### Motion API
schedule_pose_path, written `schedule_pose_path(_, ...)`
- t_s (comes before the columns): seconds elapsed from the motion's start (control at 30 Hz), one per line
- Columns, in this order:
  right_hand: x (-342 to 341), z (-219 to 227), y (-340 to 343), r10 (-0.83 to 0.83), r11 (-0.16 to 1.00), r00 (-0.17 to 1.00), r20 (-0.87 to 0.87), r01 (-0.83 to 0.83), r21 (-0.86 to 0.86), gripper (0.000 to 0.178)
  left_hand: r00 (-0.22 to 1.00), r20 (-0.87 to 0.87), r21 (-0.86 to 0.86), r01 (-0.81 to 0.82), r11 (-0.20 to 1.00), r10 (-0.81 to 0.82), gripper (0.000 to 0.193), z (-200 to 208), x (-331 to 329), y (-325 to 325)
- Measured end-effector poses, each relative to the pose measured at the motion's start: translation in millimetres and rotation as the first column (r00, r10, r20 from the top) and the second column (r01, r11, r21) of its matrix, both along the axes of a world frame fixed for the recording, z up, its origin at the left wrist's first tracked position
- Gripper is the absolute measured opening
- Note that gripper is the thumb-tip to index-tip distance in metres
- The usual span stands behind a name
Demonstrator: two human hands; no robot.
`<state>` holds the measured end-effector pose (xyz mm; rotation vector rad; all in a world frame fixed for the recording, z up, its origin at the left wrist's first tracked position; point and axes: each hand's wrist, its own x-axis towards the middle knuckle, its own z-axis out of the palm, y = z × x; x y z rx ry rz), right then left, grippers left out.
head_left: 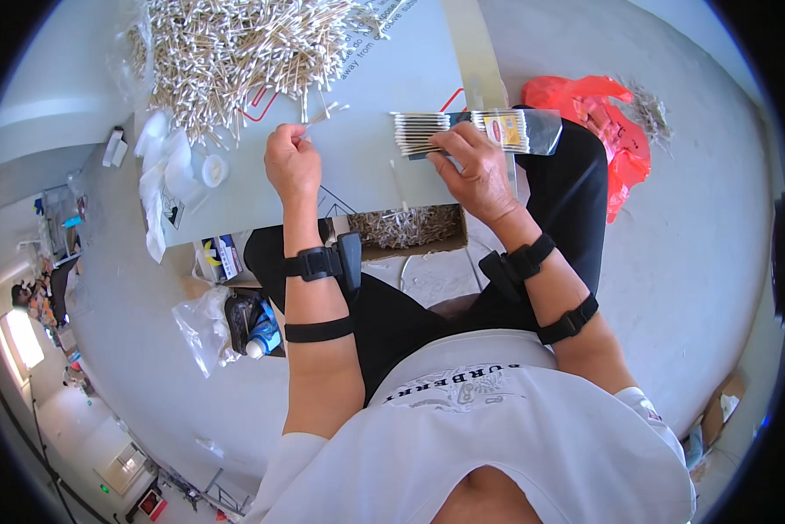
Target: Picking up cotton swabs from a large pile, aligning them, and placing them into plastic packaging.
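A large heap of loose cotton swabs (pixel 235 52) covers the far left of the pale board tabletop (pixel 366 157). My left hand (pixel 293 168) is closed in a pinch in front of the heap, and a cotton swab (pixel 330 113) reaches out from its fingertips. Toward the right, a neat row of cotton swabs (pixel 417 127) lies side by side. My right hand (pixel 477 171) bends over the row's near end, thumb and fingers closed around swabs there. Right beside it, a clear packet of swabs with a yellow label (pixel 503 131) overhangs the table edge.
A roll of tape (pixel 214 170) and crumpled white plastic (pixel 167 170) lie at the left edge. An open carton of swabs (pixel 406 229) stands below the near edge. A red plastic bag (pixel 615 140) is on the right; a bag and bottle (pixel 264 336) stand lower left.
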<state>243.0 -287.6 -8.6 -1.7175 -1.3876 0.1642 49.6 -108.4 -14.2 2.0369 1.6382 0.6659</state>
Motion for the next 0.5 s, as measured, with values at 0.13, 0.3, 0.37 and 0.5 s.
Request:
schedule_pose_path(0.13, -27.7, 12.5, 0.5, 0.091, 0.975, 0.996, 0.010, -0.086, -0.207, 0.022, 1.000, 0.005, 0.042, -0.029, 0.999, 0.029, 0.015, -3.4, 2.4, -3.8)
schedule_pose_path(0.3, -51.1, -0.9, 5.3, 0.167, 0.949, 0.977, 0.136, -0.122, -0.289, 0.017, 0.971, 0.129, 0.106, -0.215, 0.971, 0.201, 0.016, -9.4, -2.6, 4.1)
schedule_pose_path(0.37, -49.1, -3.1, -2.5, 0.357, 0.894, 0.921, 0.156, -0.288, -0.344, 0.012, 0.953, 0.255, 0.102, -0.196, 0.975, 0.165, 0.013, -12.4, -6.0, 5.4)
schedule_pose_path(0.5, -36.9, 1.4, -16.0, 0.436, 0.844, 0.897, 0.075, -0.378, -0.380, 0.014, 0.803, 0.595, -0.042, 0.078, 0.996, -0.038, 0.014, -12.7, 11.3, -18.3)
